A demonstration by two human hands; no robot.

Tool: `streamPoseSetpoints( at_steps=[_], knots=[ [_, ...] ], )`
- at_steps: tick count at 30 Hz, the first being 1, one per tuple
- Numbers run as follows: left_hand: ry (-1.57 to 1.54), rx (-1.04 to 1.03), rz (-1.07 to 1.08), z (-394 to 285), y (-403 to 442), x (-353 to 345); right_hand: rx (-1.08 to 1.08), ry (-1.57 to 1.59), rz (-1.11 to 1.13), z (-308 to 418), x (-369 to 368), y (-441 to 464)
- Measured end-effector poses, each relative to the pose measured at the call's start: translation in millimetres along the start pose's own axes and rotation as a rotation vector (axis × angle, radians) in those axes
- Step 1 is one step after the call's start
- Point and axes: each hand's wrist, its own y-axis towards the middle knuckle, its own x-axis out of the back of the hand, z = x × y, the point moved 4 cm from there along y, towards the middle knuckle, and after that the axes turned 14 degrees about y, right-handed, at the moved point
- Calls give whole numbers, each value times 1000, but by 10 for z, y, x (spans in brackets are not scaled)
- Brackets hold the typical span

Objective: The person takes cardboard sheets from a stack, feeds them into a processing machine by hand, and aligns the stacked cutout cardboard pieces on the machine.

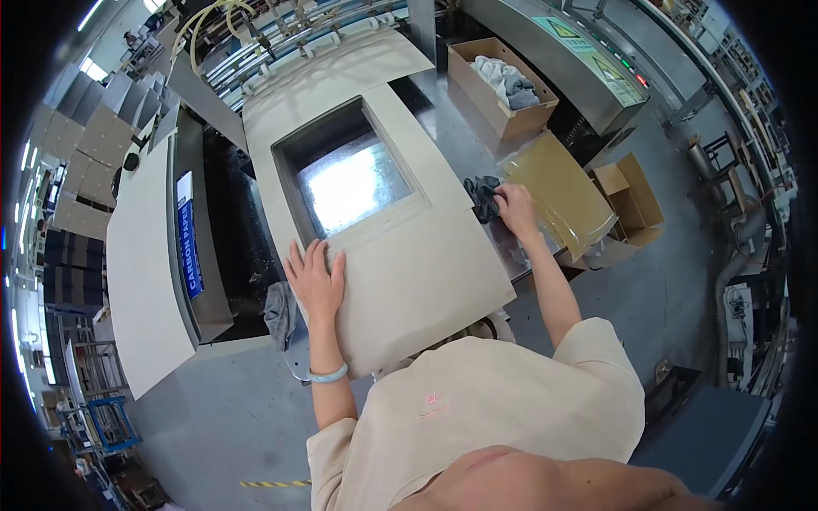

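Note:
My left hand (315, 279) lies flat, fingers spread, on a pale beige board (426, 268) near its left edge. A bangle is on that wrist. The board has a rectangular opening, through which a shiny, glare-lit surface (349, 187) shows. At the board's right edge, my right hand (516, 209) is closed on a crumpled dark cloth (482, 198). Its fingertips are partly hidden. Beside that hand lies a yellowish, plastic-wrapped slab (561, 187). A grey rag (279, 315) hangs just left of my left forearm.
Beyond the slab stands a cardboard box (511, 119) with white and grey cloths in it. An open carton (630, 200) is at the right. Machine rollers and hoses (273, 43) cross the far end. A white panel (149, 255) and a "CARBON PAPER" box (189, 234) are at left.

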Motion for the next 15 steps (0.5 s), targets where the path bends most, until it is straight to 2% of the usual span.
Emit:
streamPoseSetpoints(
  at_steps=[3,8,12,15],
  knots=[
    [2,7,7,0,2,4,-53,-4,-10,-19,-27,24],
    [-11,1,41,9,2,20,-156,-50,129,41,29,83],
    [-368,56,21,138,12,53,93,-41,-56,398,164,104],
    [-235,154,16,282,-57,87,40,83,30,591,153,113]
  ],
)
